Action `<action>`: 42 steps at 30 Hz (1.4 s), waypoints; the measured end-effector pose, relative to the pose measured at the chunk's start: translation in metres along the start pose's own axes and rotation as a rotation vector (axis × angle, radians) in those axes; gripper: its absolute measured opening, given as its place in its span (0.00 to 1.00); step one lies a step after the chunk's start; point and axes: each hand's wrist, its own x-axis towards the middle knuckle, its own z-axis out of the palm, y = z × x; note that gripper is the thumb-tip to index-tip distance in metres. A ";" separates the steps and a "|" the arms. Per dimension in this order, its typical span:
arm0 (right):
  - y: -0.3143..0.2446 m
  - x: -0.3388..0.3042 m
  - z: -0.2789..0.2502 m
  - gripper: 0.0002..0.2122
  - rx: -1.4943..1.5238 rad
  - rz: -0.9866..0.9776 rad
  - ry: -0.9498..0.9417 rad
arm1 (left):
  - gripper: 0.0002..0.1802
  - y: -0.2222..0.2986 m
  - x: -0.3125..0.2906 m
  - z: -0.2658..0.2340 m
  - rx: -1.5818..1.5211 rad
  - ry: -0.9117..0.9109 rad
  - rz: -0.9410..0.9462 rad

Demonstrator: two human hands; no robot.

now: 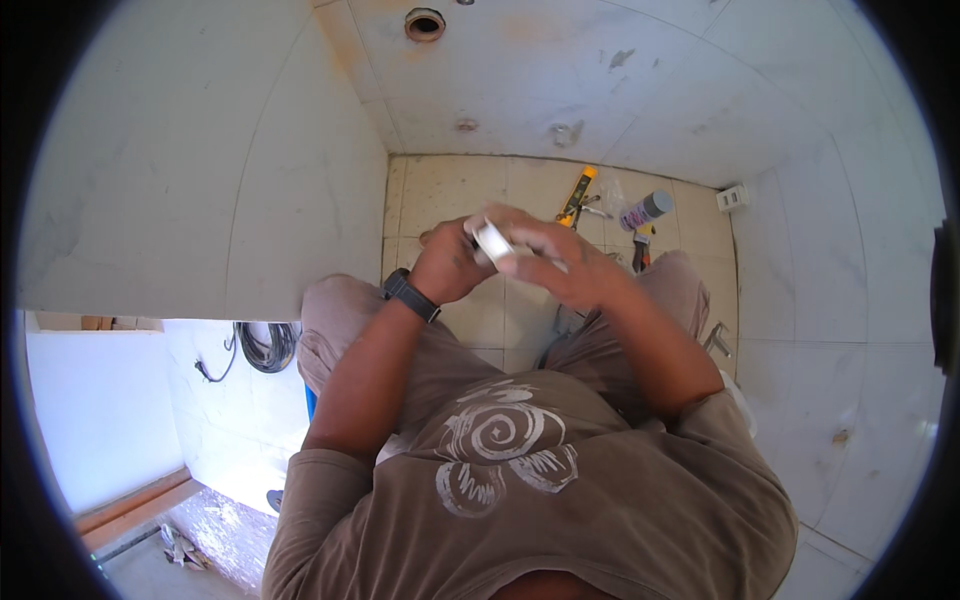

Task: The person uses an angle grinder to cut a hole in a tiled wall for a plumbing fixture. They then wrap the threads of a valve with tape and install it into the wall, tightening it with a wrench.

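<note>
Cool, bluish-white light floods in at lower left, strongest along pale lower wall (105, 400); white tiling (245, 455) beside it burns out near bottom; speckled surface (225, 530) below glitters with glare; tall grey panel (170, 170) above sits in flat, duller shade; floor tiles (450, 190) before us evenly lit, warm in tone; motion smears right hand (560, 255) and small white object (492, 243); shirt print (500, 435) reads crisper; tile joints bow toward rim; black vignette rings scene, edged with bluish fringe.

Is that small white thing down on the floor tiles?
No, the small white thing is up between the left hand and right hand.
</note>
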 end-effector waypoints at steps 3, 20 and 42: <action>0.023 0.020 -0.005 0.29 0.075 0.199 0.131 | 0.13 0.004 -0.002 0.006 0.004 -0.114 -0.115; 0.073 0.003 -0.002 0.30 0.039 0.479 0.301 | 0.14 -0.002 -0.001 -0.005 -0.313 -0.165 -0.289; 0.070 0.002 0.005 0.46 -0.060 0.619 0.247 | 0.12 0.004 0.001 0.000 0.060 -0.067 -0.185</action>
